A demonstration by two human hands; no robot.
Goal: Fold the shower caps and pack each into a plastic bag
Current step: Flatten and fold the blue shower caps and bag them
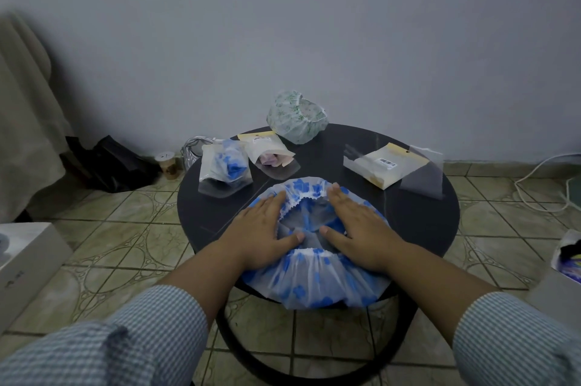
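Blue-flowered shower cap [309, 282] lies opening-up at the near tabletop [418, 222] edge. Left hand [264, 228] and right hand [358, 225] press it, each grip spread flat, likely smoothing before folding. Beyond: two packed bags [224, 170], empty bags [388, 165], green cap [295, 116] waiting.

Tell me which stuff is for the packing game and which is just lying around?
For the job: blue cap under both hands, green cap, two packed bags, empty bags.
Lying about: white box, black bag, cup, cable.
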